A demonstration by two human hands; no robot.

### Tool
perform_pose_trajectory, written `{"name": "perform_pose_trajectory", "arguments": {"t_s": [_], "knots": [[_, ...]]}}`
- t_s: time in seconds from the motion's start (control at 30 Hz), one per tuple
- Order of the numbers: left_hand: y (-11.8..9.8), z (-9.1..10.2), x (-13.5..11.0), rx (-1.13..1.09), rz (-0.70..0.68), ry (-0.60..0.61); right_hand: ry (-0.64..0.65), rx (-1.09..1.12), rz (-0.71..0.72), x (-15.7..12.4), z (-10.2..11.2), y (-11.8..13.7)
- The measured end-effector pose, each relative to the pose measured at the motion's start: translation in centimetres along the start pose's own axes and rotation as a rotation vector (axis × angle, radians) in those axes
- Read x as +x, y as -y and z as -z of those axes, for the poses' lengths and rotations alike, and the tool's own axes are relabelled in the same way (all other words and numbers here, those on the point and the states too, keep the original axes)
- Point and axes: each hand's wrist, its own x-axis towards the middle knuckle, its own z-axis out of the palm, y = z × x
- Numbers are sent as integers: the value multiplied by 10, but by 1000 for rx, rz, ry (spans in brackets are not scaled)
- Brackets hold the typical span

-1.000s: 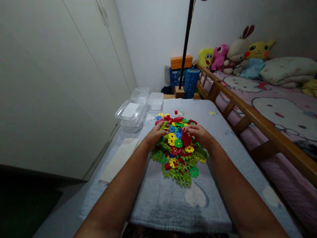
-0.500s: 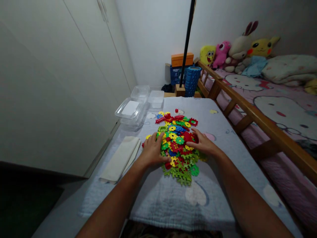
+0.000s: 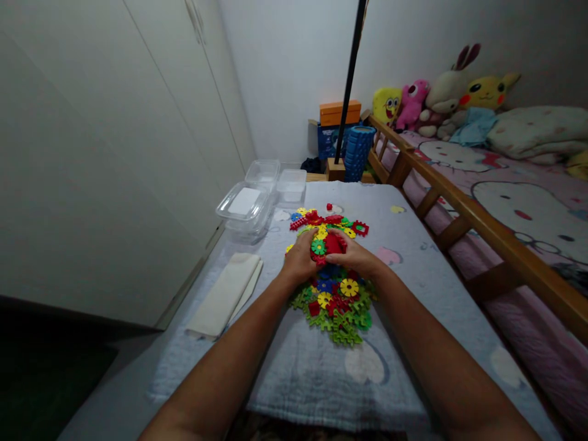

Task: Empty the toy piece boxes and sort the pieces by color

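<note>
a person's left hand (image 3: 301, 260) and right hand (image 3: 356, 260) are pressed together, fingers curled, gripping a clump of red and green toothed plastic pieces (image 3: 327, 245) just above the middle of a heap of red, yellow, green and blue gear-shaped plastic pieces (image 3: 337, 300) on a pale blue quilted blanket (image 3: 321, 373). white lettering on a dark blue box (image 3: 328, 139) by the far wall is too small to read; a plain orange box (image 3: 340, 112) sits on it. the heap lies near the blanket's centre, with bare blanket toward the near edge and to the right, up to a wooden bed rail (image 3: 463, 214). on the left, stacked clear plastic containers (image 3: 243, 208) and a folded white cloth (image 3: 225, 294) sit at the blanket's edge, beside a white wardrobe (image 3: 114, 153). the pieces are flat with notched rims, tangled and overlapping, and bright green ones lie thickest at the near end
</note>
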Motion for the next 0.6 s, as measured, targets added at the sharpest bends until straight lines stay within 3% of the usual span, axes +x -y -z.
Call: {"name": "perform_pose_trajectory", "arguments": {"t_s": [0.17,0.3,0.47,0.53,0.6], "knots": [[2,10,8,-225,160,-160,50,20,24,11,4,28],[0,18,1,-210,223,-207,36,-128,-35,27,21,42],[-3,24,-19,-147,222,-104,-217,-501,-65,64,43,37],[-4,27,-32,-17,182,-57,-358,-693,-110,80,51,27],[-3,30,-47,154,166,-3,-419,-784,-162,91,55,14]]}}
